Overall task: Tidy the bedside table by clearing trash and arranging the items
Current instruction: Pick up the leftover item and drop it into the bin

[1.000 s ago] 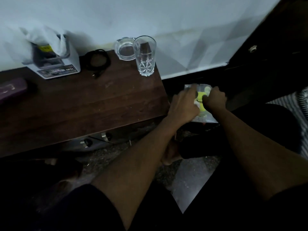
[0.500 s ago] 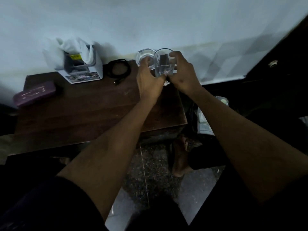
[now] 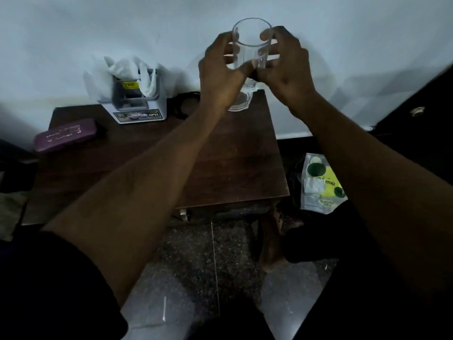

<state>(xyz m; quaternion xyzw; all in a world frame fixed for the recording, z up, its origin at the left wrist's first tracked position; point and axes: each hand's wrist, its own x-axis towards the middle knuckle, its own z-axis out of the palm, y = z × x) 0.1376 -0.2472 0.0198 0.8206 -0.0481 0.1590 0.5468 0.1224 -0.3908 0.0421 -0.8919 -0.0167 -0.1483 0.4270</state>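
Both hands' grip curled around glass (image 3: 252, 45), lifted above ashtray (image 3: 239, 103); best lowered straight, steady, onto bare tabletop (image 3: 232, 155) below grip

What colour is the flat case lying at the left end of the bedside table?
Purple, with faint pale lettering on the case; seen in the head view.

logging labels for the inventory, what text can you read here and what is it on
"OPEL": label on the front of the white box on the bedside table.
"emia": partial word on the plastic packet on the floor.
Too blurred to read: the box's yellow sticker, the packet's small print, the purple case lettering.
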